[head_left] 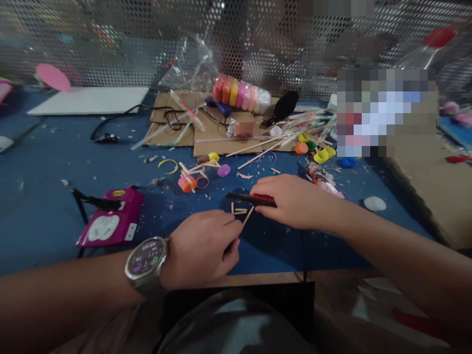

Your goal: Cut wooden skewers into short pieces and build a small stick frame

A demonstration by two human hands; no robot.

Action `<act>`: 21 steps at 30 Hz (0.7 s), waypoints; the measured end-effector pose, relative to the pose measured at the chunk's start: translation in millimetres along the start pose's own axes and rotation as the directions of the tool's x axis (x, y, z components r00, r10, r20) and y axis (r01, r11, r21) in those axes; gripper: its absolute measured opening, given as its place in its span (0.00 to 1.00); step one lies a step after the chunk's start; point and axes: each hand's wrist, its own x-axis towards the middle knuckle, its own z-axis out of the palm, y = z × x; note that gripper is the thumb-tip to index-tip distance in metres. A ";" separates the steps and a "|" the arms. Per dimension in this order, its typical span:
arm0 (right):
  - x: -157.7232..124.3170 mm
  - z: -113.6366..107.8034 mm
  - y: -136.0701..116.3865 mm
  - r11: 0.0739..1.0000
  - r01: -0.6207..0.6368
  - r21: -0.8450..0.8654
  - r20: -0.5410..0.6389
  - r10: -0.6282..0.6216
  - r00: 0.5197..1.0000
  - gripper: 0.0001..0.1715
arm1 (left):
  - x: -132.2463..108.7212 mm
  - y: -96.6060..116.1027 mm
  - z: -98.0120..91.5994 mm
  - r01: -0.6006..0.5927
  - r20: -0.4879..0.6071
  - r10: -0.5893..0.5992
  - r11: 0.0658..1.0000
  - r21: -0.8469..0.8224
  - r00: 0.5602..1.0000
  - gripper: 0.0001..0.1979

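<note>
Cutter, black and red, is held at centre frame by the right hand; right fingers are closed around it, black end pointed left. Left hand, lower centre, is curled, fingers bunched at the lower end of a slanted thin stick. Whether that stick is pinched or only pressed down can't be told: fingertips are hidden.

Stick's upper end is set right by the cutter and right fingers; contact can't be confirmed. Short stick pieces are lying on the blue desk just left of it.

Risks, as judged:
- Left fingers are placed near the cutter's line. If the stick rolls or gives suddenly, a nick could be caused.
- Short pieces could be flicked off or lost among the scraps if bumped by either hand.
- Stick could be split or left uneven if the cutter is tilted.
- Clay-and-stick assembly, left of centre, could be knocked by a left-hand slip.
- Power strip, left of frame, is plugged in; its cable could be snagged by the left forearm.
</note>
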 end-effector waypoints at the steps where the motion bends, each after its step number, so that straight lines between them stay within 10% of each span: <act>1: -0.4 -1.2 -2.0 1.000 -0.002 -0.009 0.006 0.002 1.000 0.04 | -0.2 -0.4 0.0 0.005 0.006 -0.005 1.000 -0.007 1.000 0.08; 21: -17.4 -1.4 -9.5 0.994 0.086 0.062 0.069 -0.090 0.994 0.08 | -9.9 -4.2 -4.0 -0.002 -0.019 0.001 0.998 -0.057 1.000 0.14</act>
